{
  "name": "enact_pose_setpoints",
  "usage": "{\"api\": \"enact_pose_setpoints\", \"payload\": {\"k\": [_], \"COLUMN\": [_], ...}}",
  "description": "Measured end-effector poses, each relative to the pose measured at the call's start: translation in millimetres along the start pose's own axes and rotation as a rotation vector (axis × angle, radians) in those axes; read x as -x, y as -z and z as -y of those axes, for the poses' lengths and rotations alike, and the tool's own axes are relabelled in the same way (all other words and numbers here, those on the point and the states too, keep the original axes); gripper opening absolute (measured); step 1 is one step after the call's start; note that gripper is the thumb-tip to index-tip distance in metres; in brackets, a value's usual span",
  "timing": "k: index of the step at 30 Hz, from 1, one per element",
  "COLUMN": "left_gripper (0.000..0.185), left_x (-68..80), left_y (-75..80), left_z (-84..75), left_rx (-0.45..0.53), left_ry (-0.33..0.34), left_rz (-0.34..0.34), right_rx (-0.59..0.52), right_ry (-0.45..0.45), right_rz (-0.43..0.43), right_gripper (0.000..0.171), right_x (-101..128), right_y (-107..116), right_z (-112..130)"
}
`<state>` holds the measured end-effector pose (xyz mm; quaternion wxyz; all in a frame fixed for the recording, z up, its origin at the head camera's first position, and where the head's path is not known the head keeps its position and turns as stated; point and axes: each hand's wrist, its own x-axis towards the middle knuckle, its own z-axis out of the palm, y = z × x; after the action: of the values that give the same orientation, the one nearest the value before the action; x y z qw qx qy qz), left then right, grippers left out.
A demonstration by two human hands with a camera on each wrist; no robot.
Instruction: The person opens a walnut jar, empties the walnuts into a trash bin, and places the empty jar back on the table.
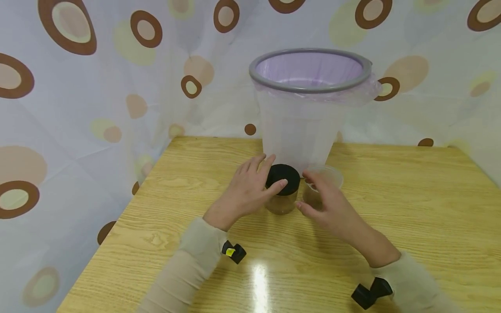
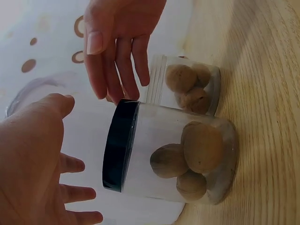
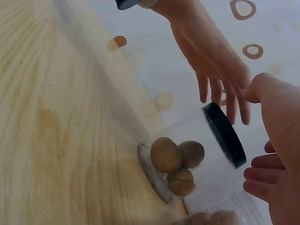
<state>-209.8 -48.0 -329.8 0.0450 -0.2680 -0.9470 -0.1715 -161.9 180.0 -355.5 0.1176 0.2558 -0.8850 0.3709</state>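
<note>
A clear jar (image 1: 281, 205) with a black lid (image 1: 285, 172) stands upright on the table, with brown walnut-like balls (image 2: 202, 146) at its bottom. To its right is a second clear jar (image 2: 161, 82), lidless, with similar balls (image 2: 181, 78) inside. My left hand (image 1: 248, 187) hovers at the lid's left side, fingers spread; the left wrist view shows a gap between them and the lid. Partly covering the second jar in the head view, my right hand (image 1: 332, 208) is held with loosely bent fingers right of the lidded jar. Neither hand grips anything.
Behind the jars stands a translucent bin (image 1: 297, 126) with a grey rim (image 1: 309, 90) and a purple liner bag (image 1: 309, 67). The wooden table (image 1: 164, 234) meets a patterned curtain (image 1: 98, 87) at the back and left.
</note>
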Motion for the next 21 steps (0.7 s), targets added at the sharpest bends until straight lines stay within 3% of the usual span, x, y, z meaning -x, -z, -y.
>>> {"api": "enact_pose_setpoints", "payload": {"k": [8, 16, 21], "left_gripper": [0.074, 0.074, 0.075], "left_x": [-3.9, -9.5, -11.6], "left_y": [-5.9, -14.1, -19.4], "left_z": [-7.1, -13.8, -14.8], "left_rx": [0.005, 0.005, 0.033], "left_ry": [-0.005, -0.025, -0.032], "left_rz": [0.019, 0.039, 0.048], "right_rx": [-0.026, -0.181, -0.177], "right_ry": [-0.033, -0.12, -0.125], "right_rz": [-0.028, 0.019, 0.019], "right_gripper": [0.066, 0.076, 0.082], "right_x": [-1.1, -1.0, -0.4], "right_y": [-16.0, -32.7, -41.4], "right_z": [3.6, -2.8, -5.3]}}
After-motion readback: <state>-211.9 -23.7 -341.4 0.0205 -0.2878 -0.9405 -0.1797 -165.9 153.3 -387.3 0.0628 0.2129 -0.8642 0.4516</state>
